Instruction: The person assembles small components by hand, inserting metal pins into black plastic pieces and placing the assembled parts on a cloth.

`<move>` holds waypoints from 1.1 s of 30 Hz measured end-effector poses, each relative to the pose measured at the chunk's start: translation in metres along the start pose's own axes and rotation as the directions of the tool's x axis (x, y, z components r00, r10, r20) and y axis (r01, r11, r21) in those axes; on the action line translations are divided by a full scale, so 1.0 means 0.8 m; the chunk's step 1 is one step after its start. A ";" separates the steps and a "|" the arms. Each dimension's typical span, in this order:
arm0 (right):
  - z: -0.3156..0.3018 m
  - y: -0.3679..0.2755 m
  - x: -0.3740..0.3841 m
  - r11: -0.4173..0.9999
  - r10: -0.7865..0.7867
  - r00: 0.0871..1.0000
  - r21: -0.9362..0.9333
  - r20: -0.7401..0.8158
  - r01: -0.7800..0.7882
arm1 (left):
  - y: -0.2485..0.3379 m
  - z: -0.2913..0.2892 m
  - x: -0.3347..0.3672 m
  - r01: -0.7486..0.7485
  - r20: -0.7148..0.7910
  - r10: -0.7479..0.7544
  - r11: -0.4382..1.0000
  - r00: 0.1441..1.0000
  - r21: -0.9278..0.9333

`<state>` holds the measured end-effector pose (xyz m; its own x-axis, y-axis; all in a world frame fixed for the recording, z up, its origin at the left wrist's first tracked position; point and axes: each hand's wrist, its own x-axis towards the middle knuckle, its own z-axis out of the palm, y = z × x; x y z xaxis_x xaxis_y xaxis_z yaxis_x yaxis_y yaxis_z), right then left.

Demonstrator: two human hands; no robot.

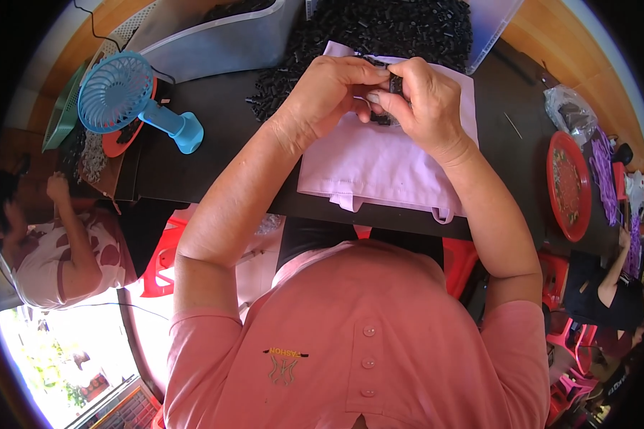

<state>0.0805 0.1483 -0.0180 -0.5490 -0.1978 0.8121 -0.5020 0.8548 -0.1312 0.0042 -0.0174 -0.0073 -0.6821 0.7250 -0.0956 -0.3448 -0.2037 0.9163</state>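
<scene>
Shirt: a pink shirt (365,336) is filling the near edge, both forearms reaching out from it over the table.
Table: a dark table (222,121) is carrying everything.
Cloth: a pale lilac cloth (379,164) is lying on the table under both hands, its near hem hanging over the edge.
Left hand (329,93): its fingers are curling narrow, pinching one side of a small black part (392,84).
Right hand (418,100): its fingers are closing tight on the other side of the part, thumb pressing against it.
Part: it is sitting between the two hands, above the far end of the cloth, mostly hidden by fingers.
Pile: a heap of black pieces (393,25) is lying just beyond the hands.
Fan: a blue handheld fan (122,96) is resting at far left.
Tray: a red tray (569,186) is sitting at the right.
Others: one person (57,243) is working at left, another (608,286) at right.
</scene>
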 end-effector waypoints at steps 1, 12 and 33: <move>0.001 0.001 -0.001 1.000 0.000 1.000 0.006 -0.002 0.000 | 0.000 -0.001 0.001 0.015 0.018 -0.015 1.000 1.000 -0.003; 0.000 -0.004 -0.001 0.996 0.085 0.996 0.006 0.005 -0.085 | 0.002 -0.003 0.002 0.063 0.054 -0.058 0.993 0.997 -0.101; -0.013 -0.010 0.020 0.706 0.526 0.850 0.564 -0.014 -0.427 | 0.198 -0.050 -0.013 -0.238 -0.149 0.641 0.476 0.753 0.847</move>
<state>0.0829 0.1433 0.0021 -0.7212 0.2882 0.6299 -0.4973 0.4176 -0.7605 -0.0687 -0.0836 0.1235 -0.8307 0.3178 0.4571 0.5439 0.2879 0.7882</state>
